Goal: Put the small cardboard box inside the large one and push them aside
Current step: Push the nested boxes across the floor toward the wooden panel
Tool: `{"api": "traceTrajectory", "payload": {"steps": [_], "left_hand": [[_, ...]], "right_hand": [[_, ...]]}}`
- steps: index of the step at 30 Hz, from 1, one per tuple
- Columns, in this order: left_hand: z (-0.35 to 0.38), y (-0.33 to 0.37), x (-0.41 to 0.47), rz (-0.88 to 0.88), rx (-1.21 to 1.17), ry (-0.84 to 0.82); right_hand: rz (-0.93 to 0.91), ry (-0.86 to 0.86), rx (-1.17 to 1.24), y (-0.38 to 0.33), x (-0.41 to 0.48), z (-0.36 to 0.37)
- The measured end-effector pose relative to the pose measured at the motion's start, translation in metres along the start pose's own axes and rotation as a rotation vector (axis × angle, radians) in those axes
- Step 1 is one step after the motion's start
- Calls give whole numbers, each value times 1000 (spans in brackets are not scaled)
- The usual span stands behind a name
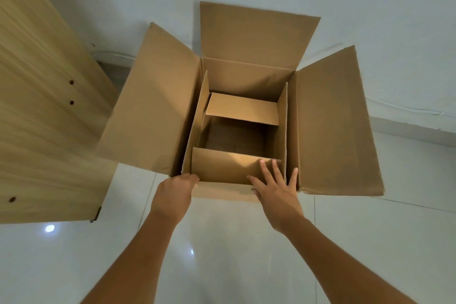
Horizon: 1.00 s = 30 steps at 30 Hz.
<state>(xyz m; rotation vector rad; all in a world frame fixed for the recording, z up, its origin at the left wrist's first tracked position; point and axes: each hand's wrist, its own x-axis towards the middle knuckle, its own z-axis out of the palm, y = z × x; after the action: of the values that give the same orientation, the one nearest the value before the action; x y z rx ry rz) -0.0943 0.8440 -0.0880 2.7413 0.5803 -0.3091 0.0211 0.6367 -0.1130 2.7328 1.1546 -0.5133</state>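
Small cardboard box (237, 140) nested inside large cardboard box (153, 106). Left hand (174, 195) curled on near rim; right hand (276, 192) splayed flat on near flap (222, 165). Likely light, stiff, flaps floppy; push low on near wall.

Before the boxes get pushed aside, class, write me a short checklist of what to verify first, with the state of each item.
1. Small cardboard box sits inside the large cardboard box: ok.
2. Small box flaps clear of the large box's rim: ok, they stand below it.
3. Left hand on the near left corner: ok.
4. Right hand flat on the near flap: ok, fingers spread.
5. Floor to the right free: ok where visible.
6. Wooden panel close on the left: not ok for pushing that way.
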Motion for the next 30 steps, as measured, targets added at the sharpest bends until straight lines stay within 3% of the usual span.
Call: {"api": "traceTrajectory", "payload": {"steps": [13, 23, 30], "left_hand": [[-26, -87, 3, 55, 17, -54], [-40, -159, -15, 81, 26, 8], [-41, -182, -23, 70, 44, 47]], "right_hand": [[54, 4, 40, -87, 16, -7], [4, 4, 49, -156, 35, -17], [60, 137, -18, -177, 34, -21]]}}
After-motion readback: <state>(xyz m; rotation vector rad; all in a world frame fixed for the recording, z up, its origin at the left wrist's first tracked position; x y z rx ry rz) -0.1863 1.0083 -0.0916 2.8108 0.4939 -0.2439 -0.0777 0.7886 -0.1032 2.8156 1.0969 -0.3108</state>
